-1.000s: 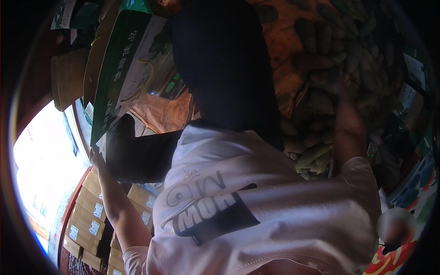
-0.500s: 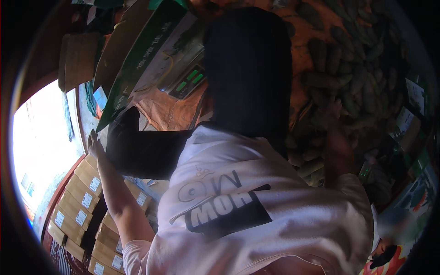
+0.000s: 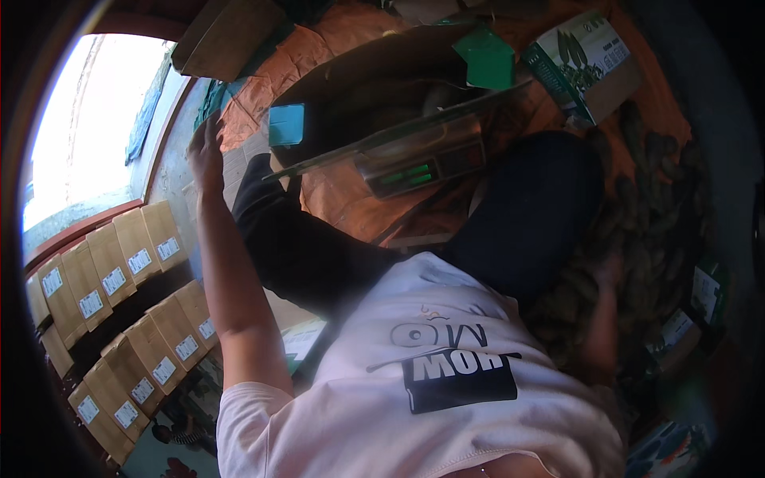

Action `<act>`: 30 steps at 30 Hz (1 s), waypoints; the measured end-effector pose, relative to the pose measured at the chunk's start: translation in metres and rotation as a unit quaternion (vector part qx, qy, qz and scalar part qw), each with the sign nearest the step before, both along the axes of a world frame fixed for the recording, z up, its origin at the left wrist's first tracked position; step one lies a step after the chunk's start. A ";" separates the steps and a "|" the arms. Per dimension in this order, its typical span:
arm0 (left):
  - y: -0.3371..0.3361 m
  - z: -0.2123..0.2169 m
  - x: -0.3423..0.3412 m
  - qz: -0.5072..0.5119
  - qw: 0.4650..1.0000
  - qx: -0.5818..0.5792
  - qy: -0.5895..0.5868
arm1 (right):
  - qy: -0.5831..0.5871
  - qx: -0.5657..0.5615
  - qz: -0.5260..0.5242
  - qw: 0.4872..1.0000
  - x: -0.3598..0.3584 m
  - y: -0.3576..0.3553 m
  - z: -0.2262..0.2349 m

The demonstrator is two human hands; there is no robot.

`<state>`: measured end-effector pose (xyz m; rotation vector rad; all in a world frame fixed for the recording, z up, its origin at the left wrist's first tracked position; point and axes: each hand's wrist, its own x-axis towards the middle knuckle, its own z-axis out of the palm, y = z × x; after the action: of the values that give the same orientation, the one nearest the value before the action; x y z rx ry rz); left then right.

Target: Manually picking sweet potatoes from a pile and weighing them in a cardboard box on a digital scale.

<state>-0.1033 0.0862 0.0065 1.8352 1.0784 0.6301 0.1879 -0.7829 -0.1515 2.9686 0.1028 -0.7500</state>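
Observation:
My left hand [image 3: 207,155] is raised at the left with its fingers stretched out, holding nothing. It is beside the near left corner of a large open carton [image 3: 374,142], which has a green flap [image 3: 488,60] and a blue piece [image 3: 287,124] at its rim. Dim shapes lie inside the carton. Under its near side shows a digital scale [image 3: 398,177] with a lit green display. Over at the right, my right hand [image 3: 610,269] reaches into a pile of long brownish root vegetables [image 3: 657,199]. Shadow and blur hide its fingers.
My dark-trousered legs [image 3: 526,211] bend around the scale on an orange sheet [image 3: 335,209]. A smaller printed box [image 3: 586,64] stands beyond the pile. Rows of brown cartons [image 3: 119,267] with white labels line the left, below a bright opening [image 3: 88,111]. More green boxes [image 3: 705,291] are at the far right.
The view has turned, so the carton and scale appear further right and less slanted. My left hand has moved off the carton's corner. My right hand stays at the pile.

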 end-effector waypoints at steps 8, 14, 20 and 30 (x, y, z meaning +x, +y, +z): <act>-0.035 -0.006 0.082 -0.170 0.982 0.030 0.081 | -0.287 0.167 0.116 0.936 0.096 0.187 0.209; -0.047 0.000 0.095 -0.270 0.937 0.096 0.197 | -0.204 0.293 0.312 0.880 0.085 0.395 0.285; -0.054 -0.014 0.102 -0.264 0.932 0.123 0.214 | -0.205 0.206 0.525 0.800 0.083 0.533 0.278; -0.050 -0.021 0.107 -0.240 0.939 0.122 0.214 | -0.177 0.143 0.566 0.793 0.075 0.559 0.297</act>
<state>0.0036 0.0359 -0.0145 2.4164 0.7847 0.0699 0.2626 -0.2235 0.1459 2.4476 1.8497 0.0127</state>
